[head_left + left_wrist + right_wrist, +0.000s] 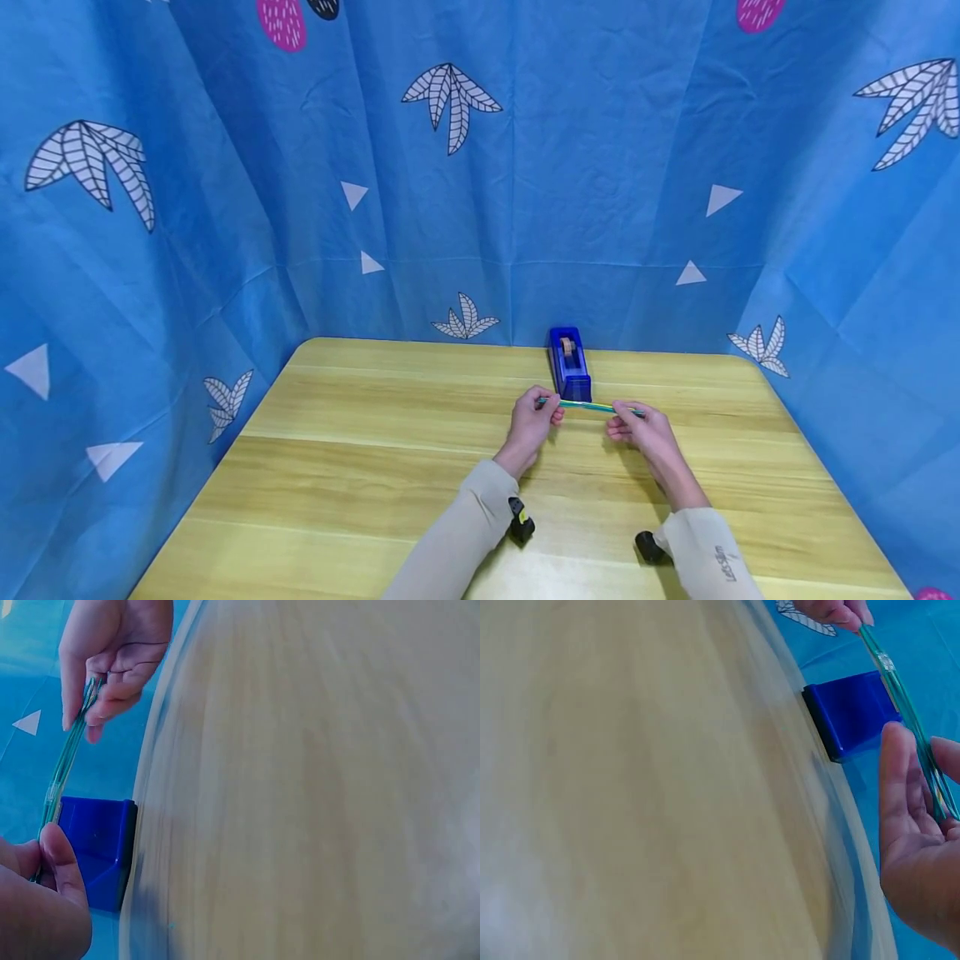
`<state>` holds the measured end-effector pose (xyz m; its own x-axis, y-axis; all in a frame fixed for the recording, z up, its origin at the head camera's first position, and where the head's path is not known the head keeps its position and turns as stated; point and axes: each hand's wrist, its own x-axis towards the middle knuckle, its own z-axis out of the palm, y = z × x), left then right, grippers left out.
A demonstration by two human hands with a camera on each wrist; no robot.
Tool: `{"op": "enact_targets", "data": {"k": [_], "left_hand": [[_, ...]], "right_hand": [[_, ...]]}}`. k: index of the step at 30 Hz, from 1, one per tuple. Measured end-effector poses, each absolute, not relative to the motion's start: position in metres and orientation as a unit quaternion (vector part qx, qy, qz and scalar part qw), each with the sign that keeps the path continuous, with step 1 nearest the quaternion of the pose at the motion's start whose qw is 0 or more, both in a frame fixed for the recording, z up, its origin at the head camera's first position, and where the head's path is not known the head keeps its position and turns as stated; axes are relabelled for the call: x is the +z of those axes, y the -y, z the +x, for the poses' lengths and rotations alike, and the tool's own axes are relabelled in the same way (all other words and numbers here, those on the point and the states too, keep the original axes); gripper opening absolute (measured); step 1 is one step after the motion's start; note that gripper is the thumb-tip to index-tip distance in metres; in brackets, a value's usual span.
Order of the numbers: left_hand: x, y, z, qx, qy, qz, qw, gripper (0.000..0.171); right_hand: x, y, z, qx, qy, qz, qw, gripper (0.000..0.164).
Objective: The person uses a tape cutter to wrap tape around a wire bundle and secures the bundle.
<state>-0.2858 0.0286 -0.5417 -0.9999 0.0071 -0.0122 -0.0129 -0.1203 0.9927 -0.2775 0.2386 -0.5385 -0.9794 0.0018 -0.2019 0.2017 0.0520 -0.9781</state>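
Left grip (531, 423) and right grip (649, 432) pinch a slender green-and-yellow strand bundle (592, 407) — shiny clear band (886, 661) apparently applied, set-down not yet done.

A pale yellow wood-grain table (360, 483) has rounded far corners. Near its far edge stands one blue, oblong plastic tape dispenser (572, 365).

Head view: bright, even, fairly crisp. Pale sheen on table (375, 475) nearside of tape dispenser (570, 367); soft shadows beside sleeves (461, 537), also nearside. Wrist views: dimmer, bluish cast, wood grain smeared. Table edge beside tape dispenser bows. Small glint on green bundle (904, 705) just beside tape dispenser.
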Motion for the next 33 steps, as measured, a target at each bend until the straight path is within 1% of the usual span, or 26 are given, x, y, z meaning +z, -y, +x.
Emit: {"op": "enact_targets", "data": {"k": [5, 10, 14, 16, 20, 27, 30, 33], "left_hand": [[-0.5447, -0.0260, -0.2853, 0.742, -0.670, -0.016, -0.001, 0.018], [-0.5449, -0.0253, -0.2842, 0.741, -0.670, -0.039, 0.002, 0.024], [-0.5435, -0.0285, -0.2860, 0.748, -0.662, -0.042, 0.006, 0.022], [-0.5424, -0.0304, -0.2868, 0.751, -0.659, -0.043, 0.007, 0.020], [-0.5415, -0.0321, -0.2881, 0.756, -0.653, -0.044, 0.009, 0.017], [-0.5429, -0.0312, -0.2900, 0.768, -0.640, -0.030, 0.001, 0.016], [-0.5415, -0.0313, -0.2910, 0.771, -0.637, -0.026, 0.000, 0.015], [-0.5398, -0.0317, -0.2917, 0.769, -0.639, -0.019, -0.004, 0.015]], "right_hand": [[-0.5410, -0.2352, -0.2818, -0.712, -0.697, 0.060, 0.066, 0.045], [-0.5445, -0.2329, -0.2824, -0.732, -0.678, 0.056, 0.050, 0.030], [-0.5438, -0.2367, -0.2821, -0.732, -0.679, 0.043, 0.030, 0.022], [-0.5428, -0.2390, -0.2822, -0.729, -0.683, 0.036, 0.021, 0.022], [-0.5408, -0.2404, -0.2830, -0.721, -0.692, 0.032, 0.016, 0.027], [-0.5405, -0.2392, -0.2845, -0.719, -0.693, 0.042, 0.031, 0.035], [-0.5409, -0.2390, -0.2838, -0.728, -0.682, 0.048, 0.047, 0.043], [-0.5418, -0.2390, -0.2831, -0.742, -0.666, 0.055, 0.060, 0.054]]}}
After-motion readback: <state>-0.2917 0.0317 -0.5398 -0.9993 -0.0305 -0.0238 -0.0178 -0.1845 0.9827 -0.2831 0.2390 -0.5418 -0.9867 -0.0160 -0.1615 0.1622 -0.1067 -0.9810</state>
